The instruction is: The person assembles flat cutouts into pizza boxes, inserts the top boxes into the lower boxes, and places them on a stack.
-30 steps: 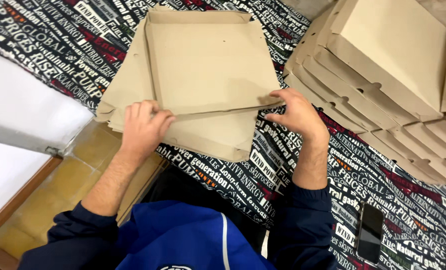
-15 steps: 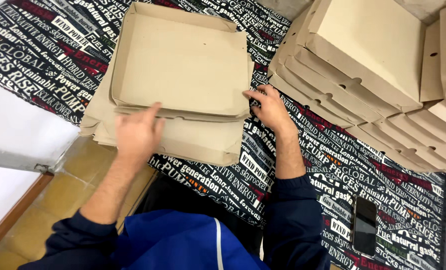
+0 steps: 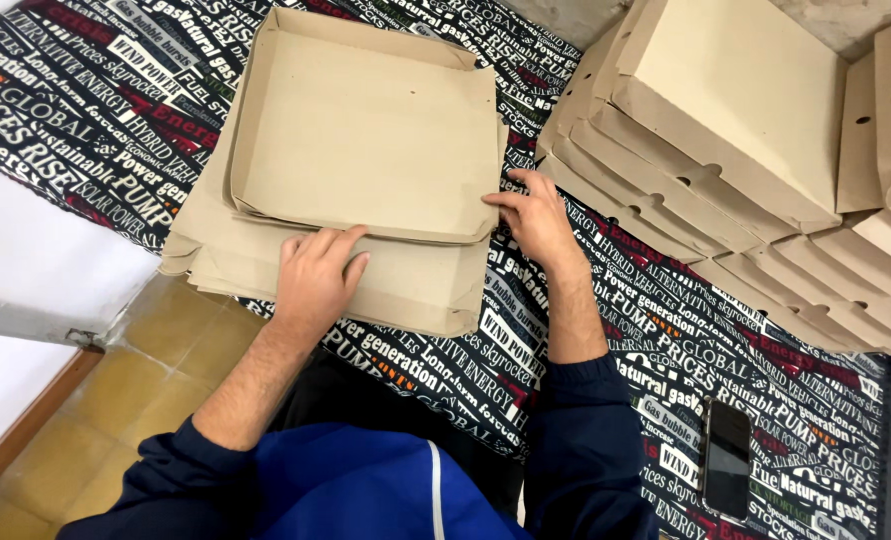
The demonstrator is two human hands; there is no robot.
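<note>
A partly folded brown cardboard box (image 3: pixel 366 130) with raised side walls lies on top of a stack of flat cardboard blanks (image 3: pixel 416 290). My left hand (image 3: pixel 316 280) rests flat on the stack, fingertips at the box's near edge. At the near right corner of the box, my right hand (image 3: pixel 536 215) pinches the cardboard with its fingers. Both sleeves are dark blue.
A table with a black cloth printed in white and red lettering (image 3: pixel 666 330) holds everything. Several finished closed boxes (image 3: pixel 726 130) are stacked at the right. A dark phone (image 3: pixel 728 458) lies at the lower right. Tiled floor (image 3: pixel 156 370) shows at the left.
The box's near flap has been folded up into a wall. My left hand moved from the left edge toward the middle; my right hand shifted to the near right corner.
</note>
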